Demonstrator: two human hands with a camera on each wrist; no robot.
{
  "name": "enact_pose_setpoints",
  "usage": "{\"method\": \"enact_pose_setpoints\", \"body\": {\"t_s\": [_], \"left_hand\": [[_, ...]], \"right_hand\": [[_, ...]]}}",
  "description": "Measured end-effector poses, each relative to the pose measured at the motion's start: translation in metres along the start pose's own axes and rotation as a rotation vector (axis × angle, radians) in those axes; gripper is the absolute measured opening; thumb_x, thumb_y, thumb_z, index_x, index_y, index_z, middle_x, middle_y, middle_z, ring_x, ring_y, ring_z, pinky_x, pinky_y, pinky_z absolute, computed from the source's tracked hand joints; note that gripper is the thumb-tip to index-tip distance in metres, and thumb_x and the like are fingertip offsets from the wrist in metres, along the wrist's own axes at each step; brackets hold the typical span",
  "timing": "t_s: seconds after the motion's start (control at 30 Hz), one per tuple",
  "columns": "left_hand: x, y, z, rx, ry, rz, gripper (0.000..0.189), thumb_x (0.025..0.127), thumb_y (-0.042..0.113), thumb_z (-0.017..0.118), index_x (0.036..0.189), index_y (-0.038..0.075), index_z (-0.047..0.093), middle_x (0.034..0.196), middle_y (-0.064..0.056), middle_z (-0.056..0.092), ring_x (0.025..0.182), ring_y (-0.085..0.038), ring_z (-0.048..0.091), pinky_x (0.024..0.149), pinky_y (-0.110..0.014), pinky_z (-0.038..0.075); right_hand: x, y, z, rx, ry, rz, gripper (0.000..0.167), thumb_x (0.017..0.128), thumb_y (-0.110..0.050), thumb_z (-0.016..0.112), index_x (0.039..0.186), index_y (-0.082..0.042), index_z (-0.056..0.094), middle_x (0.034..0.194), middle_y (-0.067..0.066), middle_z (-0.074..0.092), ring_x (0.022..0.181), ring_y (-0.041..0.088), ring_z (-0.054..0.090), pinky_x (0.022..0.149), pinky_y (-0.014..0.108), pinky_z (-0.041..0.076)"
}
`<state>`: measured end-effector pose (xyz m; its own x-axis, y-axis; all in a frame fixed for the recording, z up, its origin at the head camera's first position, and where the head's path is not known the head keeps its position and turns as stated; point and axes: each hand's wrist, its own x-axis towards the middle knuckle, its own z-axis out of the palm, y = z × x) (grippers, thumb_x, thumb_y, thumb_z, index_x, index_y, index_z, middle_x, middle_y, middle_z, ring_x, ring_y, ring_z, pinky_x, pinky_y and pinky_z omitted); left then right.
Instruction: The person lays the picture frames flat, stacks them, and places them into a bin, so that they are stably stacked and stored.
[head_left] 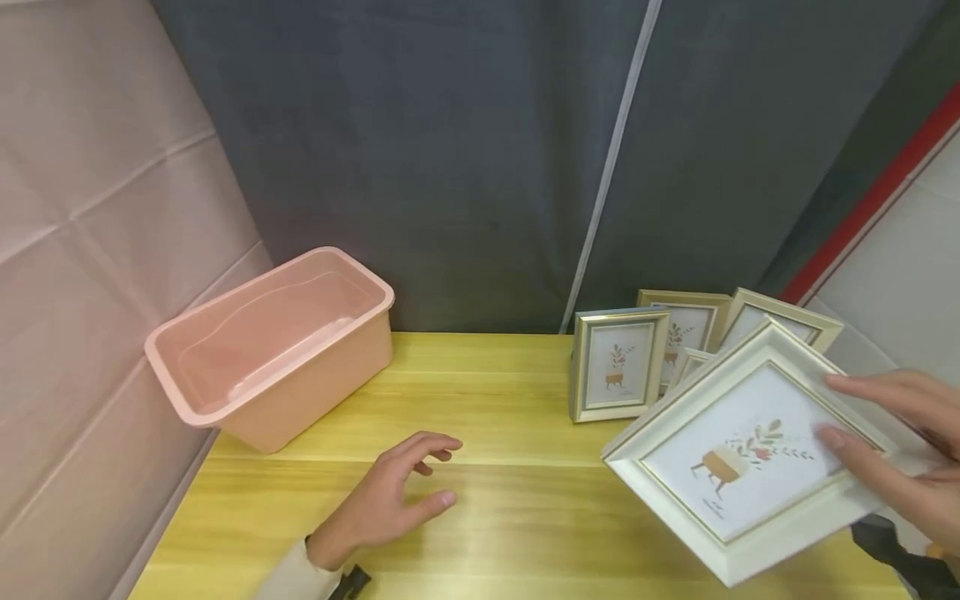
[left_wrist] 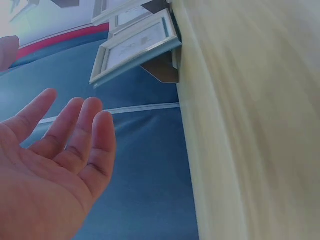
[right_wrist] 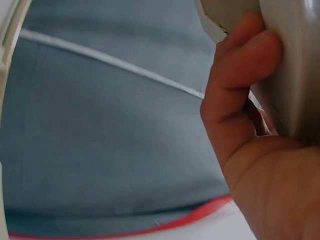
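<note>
In the head view my right hand (head_left: 900, 450) grips a cream picture frame (head_left: 750, 554) by its right-hand edge, thumb over the front. The frame is tilted, raised above the table, and shows a print of a potted plant. The right wrist view has the fingers (right_wrist: 245, 65) curled against the back of the frame (right_wrist: 287, 65). My left hand (head_left: 397, 492) hovers over the middle of the table with fingers loosely bent and nothing in it; the palm (left_wrist: 35, 195) fills the lower left of the left wrist view.
Several more frames stand at the back right, among them a gold-edged frame (head_left: 618, 367) in front. A pink plastic bin (head_left: 315, 375) sits at the back left of the wooden table (head_left: 480, 533). Behind the table hangs a dark curtain (head_left: 450, 167).
</note>
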<state>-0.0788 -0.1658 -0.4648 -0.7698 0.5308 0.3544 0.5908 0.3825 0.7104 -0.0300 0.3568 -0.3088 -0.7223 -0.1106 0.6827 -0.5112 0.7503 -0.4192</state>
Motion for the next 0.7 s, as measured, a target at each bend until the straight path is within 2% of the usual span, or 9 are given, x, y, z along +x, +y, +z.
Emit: {"method": "enact_pose_setpoints", "body": {"t_s": [0.1, 0.2, 0.33, 0.47, 0.5, 0.57, 0.7], "left_hand": [[0.020, 0.008, 0.001, -0.012, -0.023, 0.034, 0.053, 0.099, 0.030, 0.076, 0.148, 0.027, 0.056, 0.140, 0.009, 0.064, 0.119, -0.018, 0.066, 0.090, -0.034, 0.062], [0.041, 0.018, 0.001, -0.025, -0.048, 0.073, 0.054, 0.099, 0.030, 0.076, 0.148, 0.027, 0.055, 0.141, 0.008, 0.063, 0.121, -0.019, 0.066, 0.092, -0.034, 0.062], [0.050, 0.025, 0.000, -0.024, -0.060, 0.105, 0.055, 0.099, 0.030, 0.075, 0.149, 0.025, 0.053, 0.141, 0.005, 0.063, 0.120, -0.018, 0.065, 0.091, -0.035, 0.062], [0.061, 0.029, 0.001, -0.042, -0.075, 0.133, 0.057, 0.099, 0.028, 0.075, 0.151, 0.023, 0.052, 0.141, 0.002, 0.063, 0.120, -0.020, 0.065, 0.092, -0.035, 0.062], [0.064, 0.030, 0.001, -0.052, -0.080, 0.139, 0.059, 0.098, 0.027, 0.075, 0.151, 0.023, 0.051, 0.142, 0.001, 0.063, 0.121, -0.021, 0.065, 0.092, -0.035, 0.062], [0.070, 0.031, 0.002, -0.078, -0.086, 0.140, 0.060, 0.097, 0.024, 0.075, 0.152, 0.022, 0.051, 0.142, 0.000, 0.062, 0.123, -0.022, 0.064, 0.093, -0.035, 0.062], [0.082, 0.032, 0.007, -0.168, -0.091, 0.132, 0.061, 0.098, 0.021, 0.074, 0.154, 0.023, 0.049, 0.145, 0.000, 0.060, 0.127, -0.024, 0.062, 0.096, -0.037, 0.061]], "right_hand": [[0.004, -0.012, -0.002, 0.021, -0.023, -0.008, 0.062, 0.067, 0.029, 0.079, 0.125, 0.007, 0.073, 0.116, -0.022, 0.066, 0.097, -0.008, 0.061, 0.080, 0.001, 0.050], [0.007, -0.016, -0.004, 0.068, -0.027, -0.061, 0.063, 0.064, 0.027, 0.081, 0.123, 0.008, 0.074, 0.116, -0.012, 0.071, 0.097, -0.001, 0.063, 0.080, 0.003, 0.051], [0.017, -0.014, 0.013, 0.151, -0.051, -0.138, 0.058, 0.062, 0.022, 0.085, 0.117, 0.008, 0.076, 0.112, -0.002, 0.074, 0.094, 0.004, 0.063, 0.076, 0.007, 0.051], [0.025, -0.016, 0.031, 0.175, -0.073, -0.160, 0.062, 0.058, 0.023, 0.086, 0.117, 0.004, 0.077, 0.107, -0.002, 0.073, 0.089, 0.004, 0.060, 0.069, 0.010, 0.049], [0.027, -0.016, 0.035, 0.186, -0.083, -0.163, 0.064, 0.058, 0.024, 0.085, 0.118, 0.004, 0.077, 0.106, -0.002, 0.073, 0.086, 0.004, 0.060, 0.066, 0.011, 0.048], [0.030, -0.016, 0.043, 0.186, -0.090, -0.167, 0.064, 0.059, 0.021, 0.085, 0.119, 0.000, 0.078, 0.109, -0.003, 0.073, 0.089, 0.004, 0.060, 0.071, 0.011, 0.048], [0.036, -0.014, 0.062, 0.270, -0.120, -0.194, 0.064, 0.061, 0.021, 0.084, 0.120, -0.001, 0.077, 0.111, -0.001, 0.073, 0.090, 0.005, 0.062, 0.069, 0.013, 0.050]]}}
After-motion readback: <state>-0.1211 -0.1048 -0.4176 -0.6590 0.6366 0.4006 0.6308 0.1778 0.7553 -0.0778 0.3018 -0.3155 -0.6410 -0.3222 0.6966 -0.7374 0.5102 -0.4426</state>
